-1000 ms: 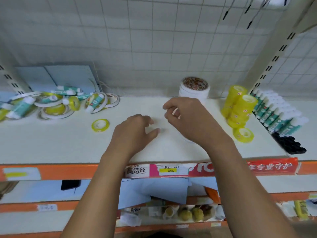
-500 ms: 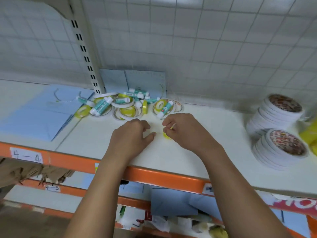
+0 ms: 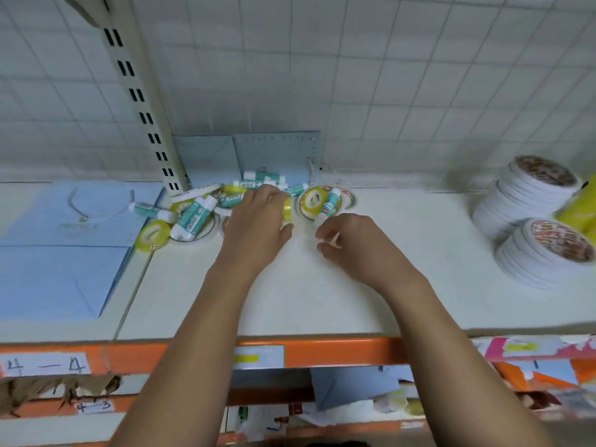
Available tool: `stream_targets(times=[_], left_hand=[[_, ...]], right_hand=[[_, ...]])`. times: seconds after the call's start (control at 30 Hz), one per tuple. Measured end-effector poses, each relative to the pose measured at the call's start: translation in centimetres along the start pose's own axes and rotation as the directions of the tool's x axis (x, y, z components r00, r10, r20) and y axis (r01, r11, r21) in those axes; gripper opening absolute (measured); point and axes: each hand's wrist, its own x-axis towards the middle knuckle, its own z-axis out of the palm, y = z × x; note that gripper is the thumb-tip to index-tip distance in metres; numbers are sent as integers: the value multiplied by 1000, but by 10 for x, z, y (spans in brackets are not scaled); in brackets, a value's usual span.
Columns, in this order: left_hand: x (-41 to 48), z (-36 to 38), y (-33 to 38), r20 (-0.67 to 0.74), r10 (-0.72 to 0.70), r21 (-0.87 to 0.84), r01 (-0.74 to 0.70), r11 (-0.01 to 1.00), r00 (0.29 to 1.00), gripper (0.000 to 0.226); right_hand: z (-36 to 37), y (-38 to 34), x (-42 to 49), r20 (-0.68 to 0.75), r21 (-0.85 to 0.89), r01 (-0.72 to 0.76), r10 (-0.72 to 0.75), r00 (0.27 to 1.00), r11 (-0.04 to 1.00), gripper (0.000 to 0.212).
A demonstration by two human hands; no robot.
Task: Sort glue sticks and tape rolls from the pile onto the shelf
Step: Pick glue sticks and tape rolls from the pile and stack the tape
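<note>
Your left hand (image 3: 254, 221) lies over the right side of the pile (image 3: 193, 217) on the white shelf (image 3: 322, 301), fingers bent down into it. 1 yellow tape roll (image 3: 287, 208) stands on edge at its fingertips, but whether they grip it cannot be told. Your right hand (image 3: 353, 245) sits just right of the pile, fingers curled in; whether they pinch anything is unclear. 1 glue stick (image 3: 330, 204) lies just beyond its fingertips.
</note>
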Motion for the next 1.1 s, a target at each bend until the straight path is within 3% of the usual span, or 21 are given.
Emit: stream_targets(times=[0.2, 0.43, 0.6, 0.83, 1.1], left_hand=[[28, 19, -8, 58, 50, 82, -55, 995, 997, 61], [29, 21, 3, -20, 59, -152, -61, 987, 998, 52], [14, 8, 11, -55, 9, -342, -27, 939, 998, 56], [-12, 0, 61, 96, 118, -335, -80, 939, 988, 57], [-23, 15, 173, 213, 277, -322, -201, 925, 937, 46]], right_hand=[[-4, 6, -2, -44, -86, -88, 84, 995, 992, 30], [2, 21, -7, 46, -132, -218, 226, 973, 967, 62], [2, 26, -8, 51, -158, -177, 187, 981, 971, 52], [-23, 41, -40, -15, -108, -141, 141, 990, 984, 49], [-81, 107, -118, -59, -96, -228, 223, 973, 969, 49]])
